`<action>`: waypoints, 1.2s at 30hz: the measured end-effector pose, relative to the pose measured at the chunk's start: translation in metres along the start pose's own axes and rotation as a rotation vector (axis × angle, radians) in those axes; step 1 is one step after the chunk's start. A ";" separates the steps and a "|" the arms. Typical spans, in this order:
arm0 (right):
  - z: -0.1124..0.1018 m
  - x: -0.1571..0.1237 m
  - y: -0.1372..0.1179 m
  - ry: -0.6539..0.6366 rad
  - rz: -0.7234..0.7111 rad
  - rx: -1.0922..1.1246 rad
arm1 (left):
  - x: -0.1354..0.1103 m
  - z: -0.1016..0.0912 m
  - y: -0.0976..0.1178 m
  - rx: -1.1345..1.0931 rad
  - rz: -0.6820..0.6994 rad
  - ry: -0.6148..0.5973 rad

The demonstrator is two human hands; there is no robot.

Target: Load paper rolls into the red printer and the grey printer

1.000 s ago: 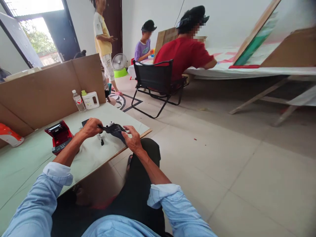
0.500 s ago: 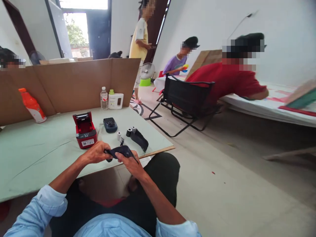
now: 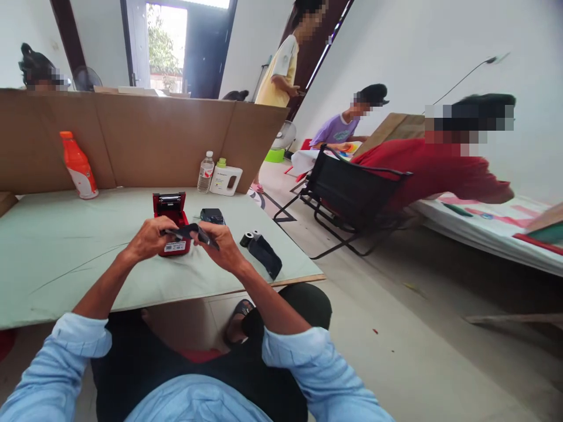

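Observation:
My left hand (image 3: 152, 237) and my right hand (image 3: 223, 245) grip opposite ends of a dark, flexible strip (image 3: 189, 229). The strip is stretched between them above the table, its exact kind unclear. Both hands have closed fingers. Just behind the strip stands a small red printer (image 3: 179, 218) with its lid raised, partly covered by my hands. A dark, compact device (image 3: 212, 215) sits beyond my right hand. Right of that hand, small rolls (image 3: 248, 236) lie beside another black strip (image 3: 267, 258) on the table.
A pale green tabletop (image 3: 88, 269) has a cardboard partition (image 3: 153, 140) along its back. Near the partition are an orange bottle (image 3: 78, 167), a clear water bottle (image 3: 205, 173) and a white jug (image 3: 226, 179). A folding chair (image 3: 352, 181) holds a person in red to the right.
Both hands have lifted the strip forward, from the table's front edge to before the red printer. My view has also shifted, and the person in red leans further right.

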State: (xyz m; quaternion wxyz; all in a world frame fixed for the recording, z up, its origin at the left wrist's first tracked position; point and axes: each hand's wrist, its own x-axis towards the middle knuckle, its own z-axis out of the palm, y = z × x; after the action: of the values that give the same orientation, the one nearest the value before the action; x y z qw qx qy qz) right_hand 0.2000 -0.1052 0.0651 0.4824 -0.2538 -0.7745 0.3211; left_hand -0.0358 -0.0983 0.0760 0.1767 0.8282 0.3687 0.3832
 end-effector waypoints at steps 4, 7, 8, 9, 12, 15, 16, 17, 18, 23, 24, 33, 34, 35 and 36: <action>0.001 0.034 0.026 0.004 -0.107 -0.128 | 0.025 0.001 -0.038 0.079 -0.002 0.059; 0.001 0.042 0.048 -0.029 -0.065 -0.194 | 0.033 0.009 -0.059 0.132 -0.064 0.042; 0.001 0.043 0.054 -0.036 -0.047 -0.204 | 0.034 0.012 -0.065 0.145 -0.084 0.037; 0.001 0.044 0.060 -0.043 -0.033 -0.209 | 0.035 0.013 -0.069 0.154 -0.101 0.030; 0.002 0.046 0.073 -0.057 -0.012 -0.217 | 0.039 0.016 -0.078 0.177 -0.154 0.004; 0.004 0.050 0.082 -0.067 -0.005 -0.240 | 0.045 0.015 -0.081 0.218 -0.226 -0.034; 0.005 0.051 0.084 -0.070 -0.002 -0.253 | 0.047 0.015 -0.081 0.226 -0.252 -0.055; 0.006 0.052 0.086 -0.073 0.002 -0.265 | 0.049 0.014 -0.081 0.229 -0.279 -0.081; 0.007 0.053 0.089 -0.074 0.007 -0.274 | 0.051 0.013 -0.081 0.226 -0.303 -0.110; 0.008 0.051 0.095 -0.061 0.009 -0.309 | 0.052 0.009 -0.083 0.216 -0.326 -0.196; 0.009 0.050 0.095 -0.053 -0.001 -0.318 | 0.050 0.009 -0.084 0.222 -0.314 -0.199; 0.021 0.050 0.090 0.042 -0.066 -0.367 | 0.055 0.009 -0.091 0.281 -0.318 -0.203; 0.023 0.051 0.091 0.044 -0.064 -0.369 | 0.059 0.009 -0.091 0.309 -0.335 -0.227; 0.024 0.052 0.091 0.047 -0.062 -0.368 | 0.062 0.010 -0.091 0.338 -0.346 -0.251; 0.025 0.052 0.092 0.052 -0.060 -0.367 | 0.066 0.010 -0.091 0.364 -0.354 -0.271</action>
State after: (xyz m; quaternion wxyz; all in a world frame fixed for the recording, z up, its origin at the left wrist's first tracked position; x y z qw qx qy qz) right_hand 0.1639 -0.0138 0.0193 0.4573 -0.3224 -0.8145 0.1533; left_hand -0.0429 0.0109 0.0507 0.1369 0.8128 0.5432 0.1600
